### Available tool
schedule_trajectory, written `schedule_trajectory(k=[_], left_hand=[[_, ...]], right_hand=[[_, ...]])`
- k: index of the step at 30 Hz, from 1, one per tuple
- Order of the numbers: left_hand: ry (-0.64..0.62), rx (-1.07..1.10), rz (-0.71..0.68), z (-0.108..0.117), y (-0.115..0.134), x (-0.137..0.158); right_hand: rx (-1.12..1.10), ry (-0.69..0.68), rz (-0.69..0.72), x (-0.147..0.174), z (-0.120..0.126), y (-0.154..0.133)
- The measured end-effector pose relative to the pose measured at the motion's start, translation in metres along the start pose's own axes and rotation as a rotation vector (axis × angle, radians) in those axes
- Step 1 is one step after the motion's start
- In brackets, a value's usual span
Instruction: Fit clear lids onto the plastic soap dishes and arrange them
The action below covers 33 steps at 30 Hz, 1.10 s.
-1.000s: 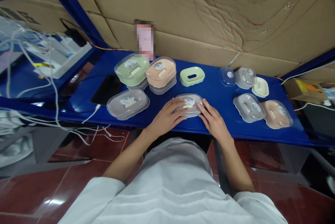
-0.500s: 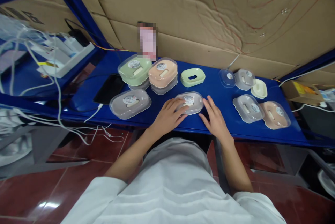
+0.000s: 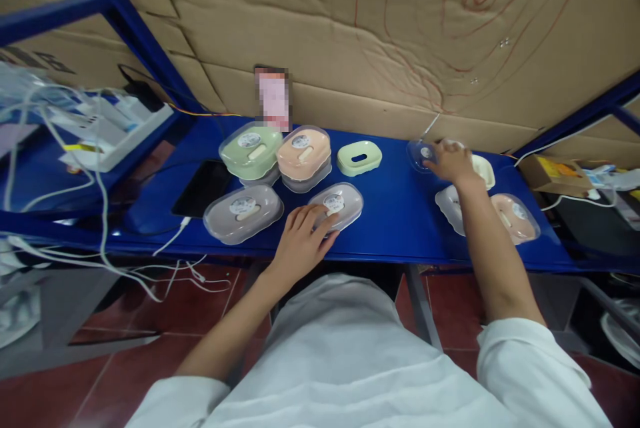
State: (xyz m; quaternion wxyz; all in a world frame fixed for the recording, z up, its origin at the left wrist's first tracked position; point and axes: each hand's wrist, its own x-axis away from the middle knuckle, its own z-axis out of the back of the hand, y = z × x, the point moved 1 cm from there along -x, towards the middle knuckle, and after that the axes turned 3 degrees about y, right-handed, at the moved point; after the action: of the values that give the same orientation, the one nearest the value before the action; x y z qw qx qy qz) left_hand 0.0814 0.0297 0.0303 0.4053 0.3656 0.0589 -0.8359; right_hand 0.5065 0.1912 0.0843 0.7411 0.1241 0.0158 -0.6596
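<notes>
My left hand (image 3: 305,235) lies with its fingers spread over the near left end of a grey soap box (image 3: 345,205) with a clear lid and round sticker. At the back right, my right hand (image 3: 454,163) is closed over another lidded grey soap box (image 3: 454,144), which it mostly hides. A loose clear lid (image 3: 419,156) is just left of that hand, and a pale cream dish (image 3: 484,171) is on its right. Below my right wrist are a grey soap box (image 3: 450,208), partly covered by the forearm, and a peach soap box (image 3: 517,218).
Green (image 3: 250,151) and peach (image 3: 304,153) soap boxes sit stacked on grey ones at the back left. Another grey box (image 3: 243,215) lies in front. An open green dish (image 3: 359,158) stands mid-table. A black tablet (image 3: 203,187), white cables (image 3: 105,215) and a cardboard wall (image 3: 300,28) surround them.
My right hand has left the middle grey box and reached to the box at the back right. The middle box now sits closer to the left box, my left hand still on it.
</notes>
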Motion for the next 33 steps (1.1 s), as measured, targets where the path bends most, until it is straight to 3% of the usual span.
schedule_trajectory(k=[7, 10, 15, 18, 21, 23, 26, 30, 33], left_hand=[[-0.012, -0.001, -0.05, -0.012, -0.002, -0.016], [0.0, -0.038, -0.067, -0.011, 0.0, -0.02], [-0.064, -0.034, -0.062, -0.018, 0.005, -0.039], [-0.116, 0.022, -0.035, -0.041, 0.002, -0.067], [-0.15, 0.071, -0.014, -0.068, -0.004, -0.097], [-0.189, 0.108, -0.063, -0.079, -0.006, -0.107], [-0.297, 0.134, -0.17, -0.082, -0.006, -0.099], [-0.381, 0.105, -0.199, -0.063, -0.008, -0.062], [-0.373, 0.105, -0.136, -0.043, -0.012, -0.033]], right_hand=[[-0.293, 0.105, 0.362, 0.003, -0.01, -0.1], [-0.315, 0.107, 0.374, 0.019, -0.002, -0.122], [-0.211, 0.175, 0.186, 0.07, 0.004, -0.113], [-0.158, 0.189, 0.121, 0.105, 0.002, -0.112], [-0.241, 0.199, 0.148, 0.124, 0.002, -0.113], [-0.366, 0.173, 0.236, 0.121, 0.004, -0.11], [-0.496, 0.191, 0.294, 0.093, 0.005, -0.097], [-0.376, 0.285, -0.031, 0.045, -0.011, -0.076], [-0.247, 0.155, -0.239, 0.029, -0.03, -0.074]])
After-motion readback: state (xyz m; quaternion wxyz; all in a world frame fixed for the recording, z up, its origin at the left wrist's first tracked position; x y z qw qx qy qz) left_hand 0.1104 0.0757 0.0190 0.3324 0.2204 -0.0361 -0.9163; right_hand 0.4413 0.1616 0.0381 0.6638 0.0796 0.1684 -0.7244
